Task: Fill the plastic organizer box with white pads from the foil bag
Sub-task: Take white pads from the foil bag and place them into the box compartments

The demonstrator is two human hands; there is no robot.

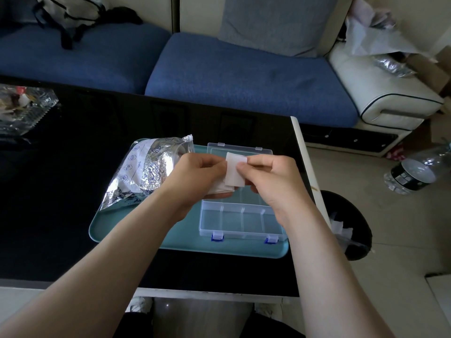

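Across the near rim of the teal tray [185,245], two bare forearms reaching in from below. On the tray's near right part: base of the clear plastic organizer box [241,222], open, two blue latches facing the near rim, thin dividers splitting it into compartments.

Above the middle of the tray, over the box: left hand [195,174], fingers curled round a small stack of white pads [231,173]. Just beside it, right hand [271,179], thumb and forefinger pinched on the right edge of the topmost pad, remaining fingers loosely curled. Pads held in the air between both hands, clear of the compartments.

Toward the tray's far rim: the box lid, laid back flat, partly hidden behind the hands. On the tray's left part: crumpled foil bag [148,172] with blue printing, mouth turned toward the far rim.

Under the tray: glossy black table [61,191]. Right of the tray, past the table edge, on the floor: black bin [351,211] with white scraps inside; farther right, a clear plastic bottle [415,172] with a dark label. Far left of the tray, on the table: cut-glass dish [22,108].

Beyond the tray's far rim: blue sofa [244,81], a black-strapped bag [70,13] on its left seat, crumpled white paper [373,32] on the cream armrest.
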